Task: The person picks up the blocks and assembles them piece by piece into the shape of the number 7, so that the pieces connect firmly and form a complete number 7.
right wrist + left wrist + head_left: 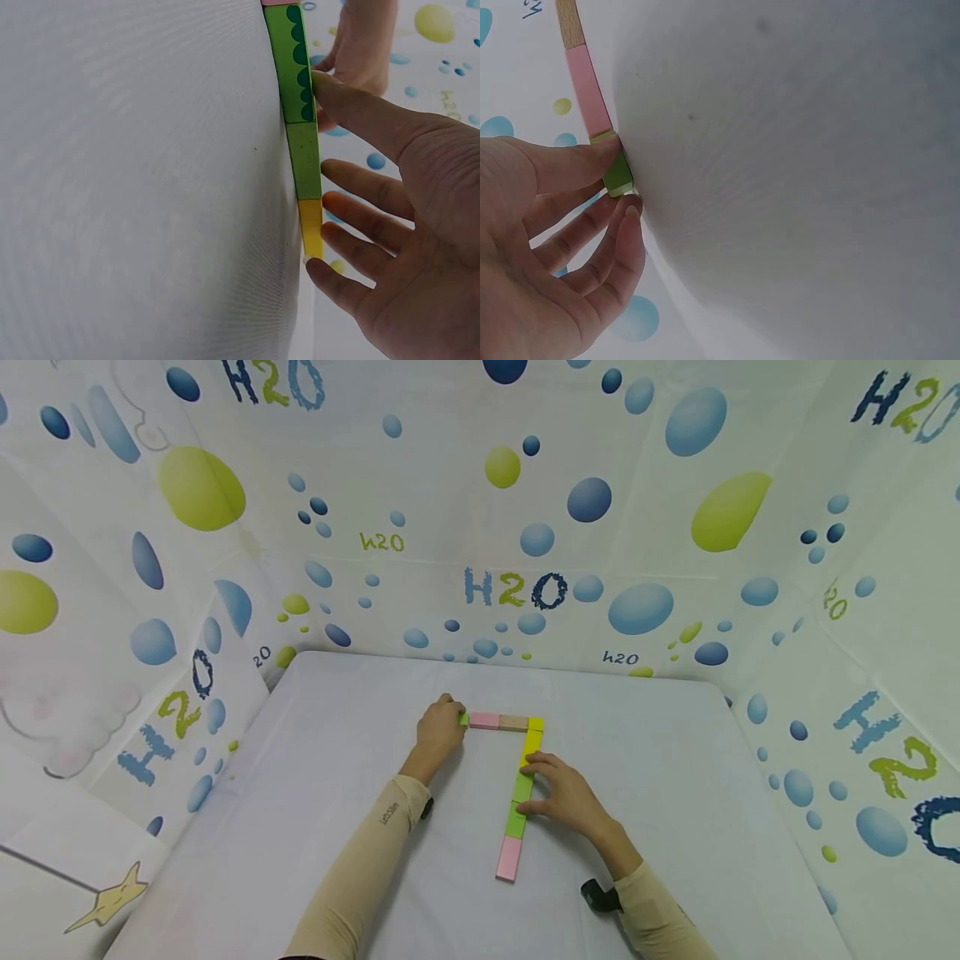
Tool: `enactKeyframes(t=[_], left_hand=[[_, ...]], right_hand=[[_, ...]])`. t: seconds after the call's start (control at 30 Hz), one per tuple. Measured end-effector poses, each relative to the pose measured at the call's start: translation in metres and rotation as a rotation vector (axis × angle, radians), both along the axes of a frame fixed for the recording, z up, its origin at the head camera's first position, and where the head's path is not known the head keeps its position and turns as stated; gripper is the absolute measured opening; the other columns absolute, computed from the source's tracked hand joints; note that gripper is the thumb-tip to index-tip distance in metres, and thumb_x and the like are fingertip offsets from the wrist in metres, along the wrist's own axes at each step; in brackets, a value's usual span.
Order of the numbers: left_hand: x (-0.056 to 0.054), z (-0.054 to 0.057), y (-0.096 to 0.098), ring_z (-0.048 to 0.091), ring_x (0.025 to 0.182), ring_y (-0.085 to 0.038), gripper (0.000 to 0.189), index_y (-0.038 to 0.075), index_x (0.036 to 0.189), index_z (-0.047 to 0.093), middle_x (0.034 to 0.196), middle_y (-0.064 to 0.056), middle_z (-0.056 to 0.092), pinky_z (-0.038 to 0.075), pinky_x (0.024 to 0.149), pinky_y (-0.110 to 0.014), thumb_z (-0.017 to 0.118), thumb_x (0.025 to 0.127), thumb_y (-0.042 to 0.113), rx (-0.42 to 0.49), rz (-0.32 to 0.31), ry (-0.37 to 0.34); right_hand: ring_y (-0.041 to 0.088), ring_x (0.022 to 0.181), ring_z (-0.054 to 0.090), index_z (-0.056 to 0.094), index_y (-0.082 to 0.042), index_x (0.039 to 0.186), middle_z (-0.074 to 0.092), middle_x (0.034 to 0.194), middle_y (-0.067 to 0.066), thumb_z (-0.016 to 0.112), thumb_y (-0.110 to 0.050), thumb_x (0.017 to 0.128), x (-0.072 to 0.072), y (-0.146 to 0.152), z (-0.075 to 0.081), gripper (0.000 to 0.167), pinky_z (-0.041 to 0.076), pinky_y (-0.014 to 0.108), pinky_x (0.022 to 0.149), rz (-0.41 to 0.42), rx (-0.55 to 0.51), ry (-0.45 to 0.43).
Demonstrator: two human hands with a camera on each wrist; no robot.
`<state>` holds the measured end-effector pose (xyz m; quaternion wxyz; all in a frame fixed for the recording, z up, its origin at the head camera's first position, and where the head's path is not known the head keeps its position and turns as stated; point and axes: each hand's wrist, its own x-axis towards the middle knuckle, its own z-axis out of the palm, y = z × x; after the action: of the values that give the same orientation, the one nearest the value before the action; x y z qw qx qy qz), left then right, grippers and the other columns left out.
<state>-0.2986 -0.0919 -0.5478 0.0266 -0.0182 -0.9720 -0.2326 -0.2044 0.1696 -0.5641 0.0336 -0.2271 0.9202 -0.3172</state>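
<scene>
Wooden blocks lie end to end on the white tabletop in a corner shape. At the left end of the far row, my left hand (440, 727) pinches a green block (618, 174) between thumb and fingers. It meets a pink block (484, 721), followed by a plain wood block (513, 723) and a yellow block (536, 724) at the corner. Down the near column run another yellow block (532, 742), two green blocks (522, 787) and a pink block (508, 858). My right hand (566, 793) touches the column's right side with fingers spread; its thumb is by the scalloped green block (292, 67).
The white-covered table (660, 760) extends around the blocks. Behind it and at both sides hang white sheets (420, 460) printed with blue and green drops. A dark wrist camera (600, 896) sits at the right sleeve.
</scene>
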Motion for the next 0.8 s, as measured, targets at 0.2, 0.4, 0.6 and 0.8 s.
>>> enactKeyframes(t=[0.2, 0.4, 0.6, 0.8], left_hand=[[-0.0009, -0.0004, 0.0015, 0.066, 0.109, -0.033, 0.031, 0.006, 0.122, 0.076, 0.121, -0.010, 0.064, 0.061, 0.085, -0.048, 0.078, 0.092, 0.007, 0.002, 0.007, 0.000], [-0.0020, -0.0004, 0.0020, 0.067, 0.106, -0.032, 0.030, 0.005, 0.121, 0.076, 0.119, -0.010, 0.065, 0.061, 0.082, -0.048, 0.079, 0.091, 0.006, 0.000, 0.004, 0.019], [-0.0018, 0.0015, 0.0027, 0.067, 0.105, -0.032, 0.030, 0.005, 0.121, 0.077, 0.119, -0.011, 0.065, 0.061, 0.082, -0.047, 0.078, 0.091, 0.006, -0.004, -0.001, 0.019], [-0.0019, 0.0029, 0.0040, 0.067, 0.107, -0.032, 0.030, 0.006, 0.122, 0.076, 0.120, -0.010, 0.065, 0.061, 0.082, -0.047, 0.078, 0.091, 0.005, -0.019, 0.009, -0.001]], right_hand=[[0.029, 0.141, 0.051, 0.071, -0.010, 0.131, 0.057, 0.150, 0.006, 0.095, -0.039, 0.074, 0.0003, 0.0002, 0.0004, 0.069, 0.042, 0.048, 0.117, 0.002, 0.000, -0.005], [0.029, 0.142, 0.051, 0.071, -0.009, 0.132, 0.057, 0.150, 0.006, 0.095, -0.040, 0.075, 0.0003, 0.0001, 0.0019, 0.069, 0.041, 0.047, 0.117, 0.009, 0.000, 0.001], [0.029, 0.142, 0.051, 0.071, -0.009, 0.132, 0.057, 0.150, 0.007, 0.095, -0.039, 0.075, 0.0000, 0.0005, 0.0021, 0.069, 0.041, 0.048, 0.117, 0.010, -0.002, 0.001], [0.028, 0.141, 0.051, 0.071, -0.010, 0.132, 0.057, 0.150, 0.005, 0.095, -0.041, 0.075, -0.0003, 0.0006, 0.0007, 0.069, 0.042, 0.047, 0.117, 0.006, 0.000, 0.001]])
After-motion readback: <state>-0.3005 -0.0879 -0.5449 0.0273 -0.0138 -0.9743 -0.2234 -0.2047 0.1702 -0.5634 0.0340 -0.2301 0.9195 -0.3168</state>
